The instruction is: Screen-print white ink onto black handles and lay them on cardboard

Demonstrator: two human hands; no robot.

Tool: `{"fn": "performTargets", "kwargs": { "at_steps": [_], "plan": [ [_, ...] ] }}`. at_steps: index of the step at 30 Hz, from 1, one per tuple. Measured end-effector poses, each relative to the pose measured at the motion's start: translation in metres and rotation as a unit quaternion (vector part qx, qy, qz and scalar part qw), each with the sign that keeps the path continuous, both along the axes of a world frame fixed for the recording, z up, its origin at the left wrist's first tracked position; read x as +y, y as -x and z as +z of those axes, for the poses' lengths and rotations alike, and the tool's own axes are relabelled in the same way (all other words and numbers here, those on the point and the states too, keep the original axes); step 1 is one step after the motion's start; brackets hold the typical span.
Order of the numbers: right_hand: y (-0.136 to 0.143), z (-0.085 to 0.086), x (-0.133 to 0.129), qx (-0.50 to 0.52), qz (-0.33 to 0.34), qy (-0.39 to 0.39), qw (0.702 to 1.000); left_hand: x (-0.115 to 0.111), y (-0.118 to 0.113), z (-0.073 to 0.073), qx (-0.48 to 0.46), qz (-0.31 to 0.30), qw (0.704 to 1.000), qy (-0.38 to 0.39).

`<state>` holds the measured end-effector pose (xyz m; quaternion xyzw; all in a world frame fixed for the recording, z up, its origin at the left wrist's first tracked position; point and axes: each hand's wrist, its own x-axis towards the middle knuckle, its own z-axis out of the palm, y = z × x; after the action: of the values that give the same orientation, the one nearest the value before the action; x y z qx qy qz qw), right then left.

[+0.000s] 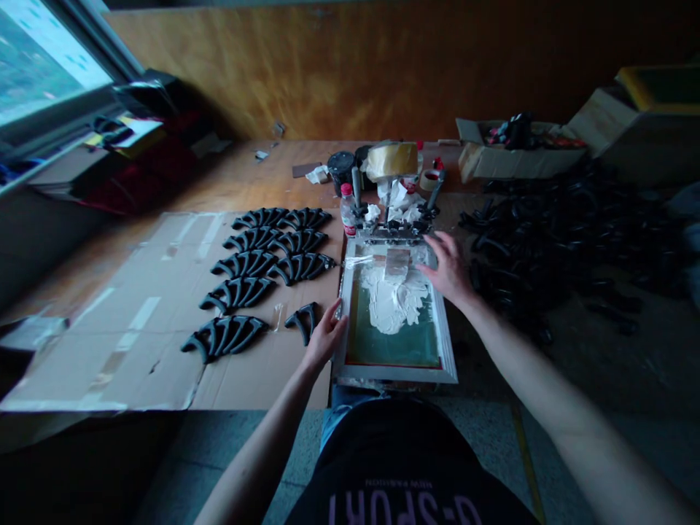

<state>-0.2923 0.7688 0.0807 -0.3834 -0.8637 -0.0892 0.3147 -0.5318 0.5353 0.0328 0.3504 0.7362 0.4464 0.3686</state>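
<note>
A screen-printing frame [449, 350] with a pale metal border and green mesh lies in front of me. Thick white ink [391, 302] is spread over its upper half, and a flat scraper [397, 262] rests in the ink. My right hand [449, 268] is over the frame's upper right edge, fingers spread, beside the scraper and holding nothing. By the frame's left edge is my left hand [327, 332], its fingers loosely stretched and apart; whether it touches the border is unclear. Just left of it, a few black curved handle-like pieces [302, 321] lie on the cardboard.
Rows of similar black pieces [235, 292] cover part of the cardboard sheet [136, 306] at left. A clamp [391, 232] holds the frame's far end, near a red-capped bottle [348, 210]. A dark pile of pieces [569, 248] and an open carton [492, 162] are at right.
</note>
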Motion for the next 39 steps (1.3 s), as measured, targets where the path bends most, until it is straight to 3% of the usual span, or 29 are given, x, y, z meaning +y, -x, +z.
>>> {"fn": "performTargets", "kwargs": {
  "at_steps": [2, 5, 8, 11, 13, 17, 20, 23, 25, 28, 32, 35, 37, 39],
  "plan": [
    [0.03, 0.005, -0.012, -0.01, 0.071, 0.092, 0.993, 0.003, 0.001, -0.015, 0.027, 0.0, 0.999, 0.027],
    [0.05, -0.003, -0.045, -0.097, 0.135, 0.158, 0.973, 0.007, 0.005, -0.023, 0.04, -0.009, 0.998, 0.049],
    [0.032, -0.013, -0.074, -0.153, 0.241, 0.141, 0.948, 0.006, 0.006, -0.024, 0.033, -0.007, 0.998, 0.053],
    [0.009, -0.012, -0.083, -0.174, 0.363, 0.144, 0.904, 0.005, 0.005, -0.022, 0.023, 0.002, 0.999, 0.049],
    [0.005, -0.008, -0.08, -0.163, 0.369, 0.169, 0.899, 0.005, 0.004, -0.022, 0.014, -0.001, 0.999, 0.045],
    [0.01, -0.016, -0.083, -0.114, 0.282, 0.143, 0.942, 0.005, 0.002, -0.02, -0.015, -0.005, 0.999, 0.036],
    [0.008, -0.027, -0.095, -0.122, 0.308, 0.121, 0.936, 0.006, 0.001, -0.018, -0.026, 0.0, 0.999, 0.034],
    [0.014, -0.021, -0.092, -0.085, 0.297, 0.156, 0.938, 0.006, 0.0, -0.011, -0.04, 0.002, 0.999, 0.032],
    [0.027, -0.007, -0.073, -0.033, 0.254, 0.182, 0.95, 0.004, -0.001, 0.0, -0.064, 0.0, 0.998, 0.024],
    [0.04, 0.021, -0.025, 0.033, 0.176, 0.188, 0.966, 0.0, -0.001, 0.031, -0.074, 0.007, 0.997, -0.005],
    [0.005, 0.044, 0.036, 0.102, 0.033, 0.143, 0.984, 0.007, -0.003, 0.086, -0.072, 0.022, 0.994, -0.077],
    [-0.033, 0.031, 0.043, 0.105, -0.047, 0.151, 0.982, 0.033, -0.005, 0.125, -0.078, 0.048, 0.975, -0.202],
    [-0.041, 0.007, 0.023, 0.077, -0.032, 0.175, 0.981, 0.053, -0.004, 0.144, -0.093, 0.051, 0.958, -0.266],
    [-0.034, -0.023, -0.008, 0.019, 0.024, 0.195, 0.98, 0.069, -0.005, 0.152, -0.115, 0.051, 0.948, -0.291]
  ]
}}
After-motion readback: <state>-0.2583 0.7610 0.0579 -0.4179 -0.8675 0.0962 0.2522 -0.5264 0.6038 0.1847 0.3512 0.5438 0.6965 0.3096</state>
